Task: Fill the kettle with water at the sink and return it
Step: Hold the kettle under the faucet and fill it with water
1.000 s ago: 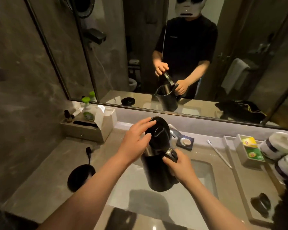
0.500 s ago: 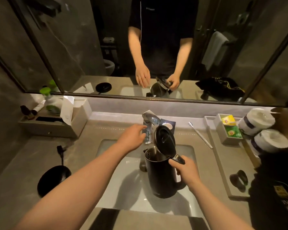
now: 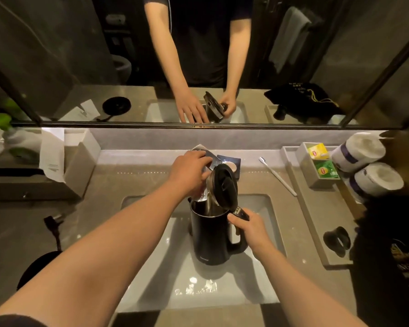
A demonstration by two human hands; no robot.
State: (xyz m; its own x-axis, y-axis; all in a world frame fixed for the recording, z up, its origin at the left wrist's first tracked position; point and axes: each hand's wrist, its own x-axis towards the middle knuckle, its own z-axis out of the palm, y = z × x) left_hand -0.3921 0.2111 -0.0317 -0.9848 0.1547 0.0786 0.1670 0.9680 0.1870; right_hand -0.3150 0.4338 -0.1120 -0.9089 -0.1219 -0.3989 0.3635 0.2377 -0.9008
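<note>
The kettle (image 3: 210, 234) stands upright in the sink (image 3: 269, 267), lid open. Right hand (image 3: 250, 228) grips its handle; left hand (image 3: 189, 172) rests curled on the faucet (image 3: 207, 153).

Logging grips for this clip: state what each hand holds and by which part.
The right hand holds the black kettle by its handle, lid open. The left hand rests on the faucet, not clearly gripping.

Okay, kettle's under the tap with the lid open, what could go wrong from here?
1. The left hand on the faucet may open it hard, splashing off the raised lid.
2. The kettle hangs from the right hand alone; water weight may tip it.
3. Splashes may reach the base and its plug.
</note>
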